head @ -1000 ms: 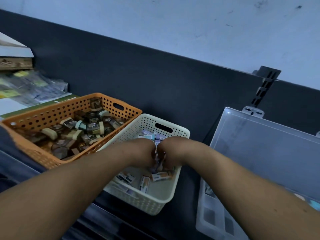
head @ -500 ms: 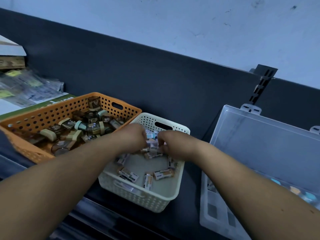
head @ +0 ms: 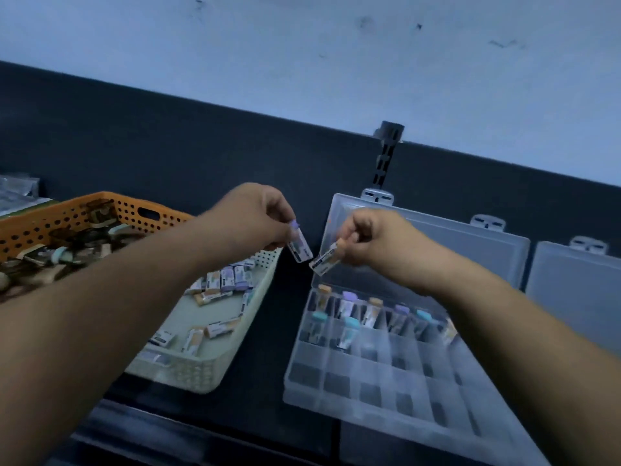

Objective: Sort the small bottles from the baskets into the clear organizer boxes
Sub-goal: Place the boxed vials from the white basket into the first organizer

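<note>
Both lifted out of the white basket [head: 201,371] now: left hand [head: 258,220] pinches a purple-capped bottle [head: 300,246], right hand [head: 373,240] pinches an orange-capped bottle [head: 325,259]. Organizer box [head: 369,391] next.

You have a single view, worn on your head, looking forward and down over the dark counter [head: 295,334] toward the wall [head: 302,45]. It sits close and wide: the white basket [head: 201,376] lies left of centre, the clear organizer box [head: 369,395] right, the horizon tilted.
</note>
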`<action>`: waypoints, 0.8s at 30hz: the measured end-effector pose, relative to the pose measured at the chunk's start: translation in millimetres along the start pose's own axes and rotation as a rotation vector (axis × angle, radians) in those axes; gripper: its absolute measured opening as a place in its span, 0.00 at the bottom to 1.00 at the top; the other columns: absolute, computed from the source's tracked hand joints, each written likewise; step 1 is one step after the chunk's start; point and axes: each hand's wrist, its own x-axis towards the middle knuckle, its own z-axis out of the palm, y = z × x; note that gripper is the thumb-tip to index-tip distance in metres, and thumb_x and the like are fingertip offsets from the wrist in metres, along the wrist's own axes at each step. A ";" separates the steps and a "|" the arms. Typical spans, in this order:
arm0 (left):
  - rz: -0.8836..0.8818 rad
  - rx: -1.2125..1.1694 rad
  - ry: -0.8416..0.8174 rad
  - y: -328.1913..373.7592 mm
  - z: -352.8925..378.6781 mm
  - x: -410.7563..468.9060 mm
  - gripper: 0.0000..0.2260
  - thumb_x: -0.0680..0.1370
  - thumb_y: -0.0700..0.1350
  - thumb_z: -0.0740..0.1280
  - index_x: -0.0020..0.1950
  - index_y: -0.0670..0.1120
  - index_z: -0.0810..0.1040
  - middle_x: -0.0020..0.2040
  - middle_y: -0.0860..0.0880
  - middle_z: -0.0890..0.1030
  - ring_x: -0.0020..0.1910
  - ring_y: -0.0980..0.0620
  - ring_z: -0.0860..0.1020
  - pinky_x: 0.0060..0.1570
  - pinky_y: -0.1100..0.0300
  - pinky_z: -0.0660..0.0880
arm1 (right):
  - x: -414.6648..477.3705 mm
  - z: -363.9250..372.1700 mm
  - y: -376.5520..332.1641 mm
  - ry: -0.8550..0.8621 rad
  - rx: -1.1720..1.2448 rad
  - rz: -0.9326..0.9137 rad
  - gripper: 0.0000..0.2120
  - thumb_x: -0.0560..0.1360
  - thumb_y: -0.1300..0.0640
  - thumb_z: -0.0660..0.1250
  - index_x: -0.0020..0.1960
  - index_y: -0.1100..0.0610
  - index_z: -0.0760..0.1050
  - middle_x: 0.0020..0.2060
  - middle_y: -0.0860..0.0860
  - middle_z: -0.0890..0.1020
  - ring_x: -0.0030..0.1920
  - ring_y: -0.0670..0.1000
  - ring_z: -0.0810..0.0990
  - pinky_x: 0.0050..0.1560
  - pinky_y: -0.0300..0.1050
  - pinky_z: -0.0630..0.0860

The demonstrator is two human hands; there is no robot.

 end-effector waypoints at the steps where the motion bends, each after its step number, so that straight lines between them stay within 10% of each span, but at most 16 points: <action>1: 0.018 0.003 -0.024 8.8 13.8 0.5 0.04 0.73 0.38 0.73 0.44 0.40 0.79 0.39 0.41 0.83 0.36 0.49 0.80 0.44 0.51 0.80 | -11.1 -12.5 9.2 0.012 0.032 0.031 0.04 0.72 0.65 0.72 0.42 0.60 0.77 0.34 0.52 0.77 0.37 0.51 0.75 0.47 0.54 0.77; 10: 0.090 0.174 -0.239 40.3 103.1 5.0 0.02 0.75 0.42 0.71 0.47 0.47 0.82 0.40 0.51 0.84 0.39 0.55 0.82 0.45 0.58 0.80 | -79.1 -58.7 68.3 -0.013 -0.048 0.228 0.03 0.75 0.66 0.68 0.46 0.60 0.79 0.37 0.50 0.81 0.40 0.47 0.79 0.51 0.48 0.79; 16: 0.075 0.341 -0.312 37.5 123.1 4.3 0.03 0.75 0.44 0.71 0.43 0.52 0.80 0.41 0.56 0.81 0.41 0.56 0.80 0.35 0.64 0.74 | -85.2 -41.8 81.6 -0.058 -0.214 0.179 0.03 0.76 0.57 0.69 0.45 0.55 0.79 0.34 0.46 0.77 0.33 0.44 0.73 0.32 0.37 0.73; 24: 0.069 0.421 -0.377 21.4 139.4 7.1 0.04 0.76 0.44 0.70 0.49 0.49 0.83 0.41 0.58 0.79 0.44 0.57 0.79 0.45 0.62 0.75 | -82.1 -21.8 97.3 -0.119 -0.262 0.186 0.04 0.77 0.57 0.67 0.48 0.54 0.81 0.43 0.49 0.82 0.45 0.48 0.80 0.48 0.45 0.78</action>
